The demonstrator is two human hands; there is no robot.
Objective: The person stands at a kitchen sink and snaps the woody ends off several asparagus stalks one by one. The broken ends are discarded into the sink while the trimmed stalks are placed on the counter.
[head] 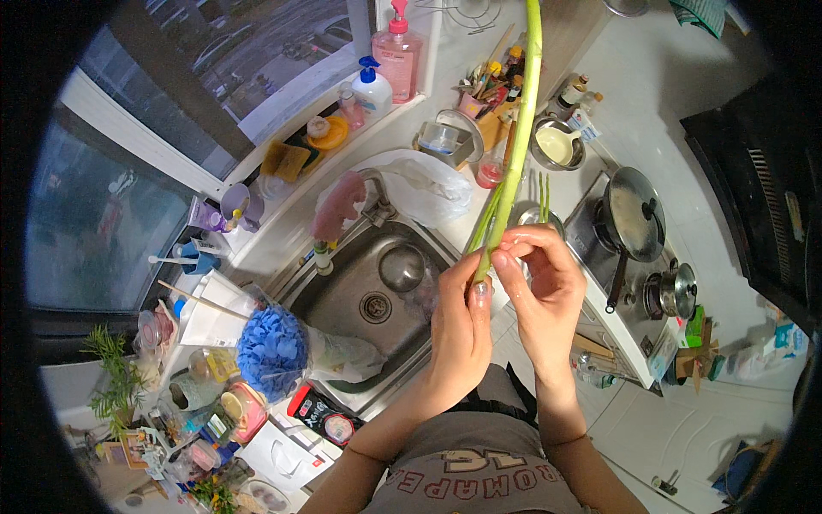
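Observation:
Near the middle of the head view, my left hand [463, 321] grips the lower end of a long, thick green plant stem [528, 96], which rises past the top of the picture. With thumb and fingertips, my right hand [544, 283] pinches the same stem just above the left one. Both hands look wet. Thinner green stalks [486, 218] show beside the thick stem; what holds them is hidden. Below and left of the hands lies the steel sink [347, 283], with a round metal bowl [402, 268] in it.
A wrapped bunch of blue flowers [273, 352] leans over the sink's left edge. Behind the faucet [379, 209] is a white plastic bag [424, 186]. To the right, a lidded frying pan [632, 215] and a lidded pot [677, 289] stand on the stove. Soap bottles [397, 61] line the sill.

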